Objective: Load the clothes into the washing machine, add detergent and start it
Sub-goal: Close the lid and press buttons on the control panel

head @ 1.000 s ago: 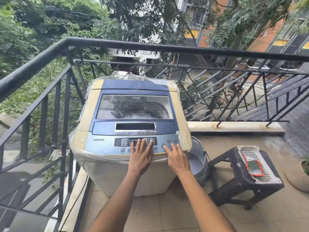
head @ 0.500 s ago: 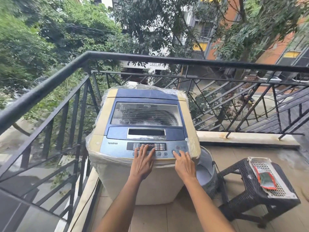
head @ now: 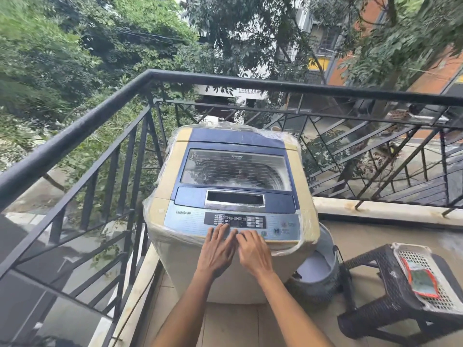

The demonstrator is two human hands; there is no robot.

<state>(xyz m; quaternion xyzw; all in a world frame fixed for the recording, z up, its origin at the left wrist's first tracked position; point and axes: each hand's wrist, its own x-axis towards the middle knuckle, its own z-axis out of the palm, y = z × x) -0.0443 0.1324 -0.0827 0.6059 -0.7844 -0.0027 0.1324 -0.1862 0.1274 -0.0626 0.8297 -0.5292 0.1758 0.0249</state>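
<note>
Here the washing machine (head: 233, 204) stands in the balcony corner against the black railing (head: 82, 126), its lid down and plastic film over its top. Both hands lie side by side on its control panel (head: 234, 222), left hand (head: 216, 250) and right hand (head: 253, 251), each grip released, straight fingers touching the buttons. A grey bucket (head: 317, 276) stands just beside the machine.

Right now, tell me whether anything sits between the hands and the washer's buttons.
Only the clear plastic wrap over the washing machine covers the control panel. The left hand and right hand rest fingers on it at the button row; nothing else intervenes.
</note>
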